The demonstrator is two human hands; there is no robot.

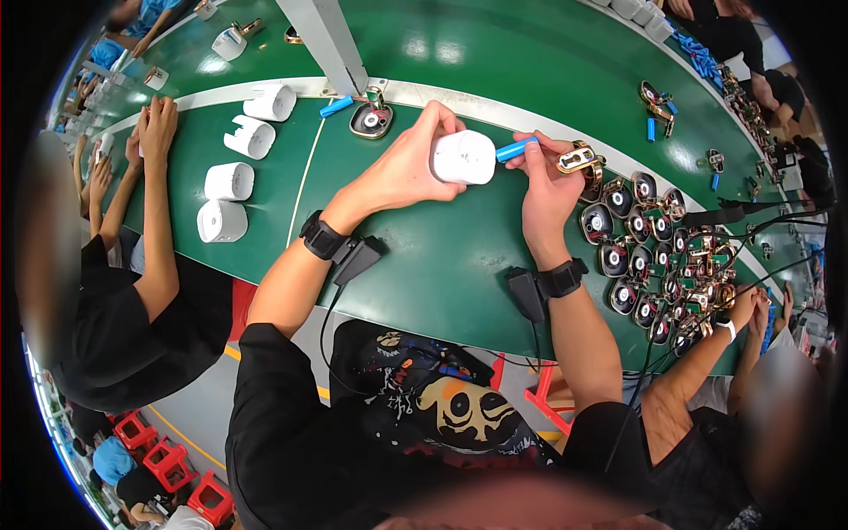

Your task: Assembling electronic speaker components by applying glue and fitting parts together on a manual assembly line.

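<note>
My left hand (408,163) is closed around a white rounded-square plastic housing (464,158), held above the green table. Just to its right, my right hand (548,190) pinches a blue cylindrical battery (516,149), whose left end is close to the housing. A gold-framed part (578,159) sits against the fingers of the right hand, on the outer side. Whether wires join it to the battery is hidden by the hand. Black straps with small boxes and cables are around both my wrists.
Several white housings (223,221) stand at left. Past my hands lie a gold-rimmed assembly (371,119) and a blue battery (336,107), near a grey post (327,44). Many gold-rimmed round assemblies (623,199) crowd the right. Co-workers' hands (157,132) work on both sides.
</note>
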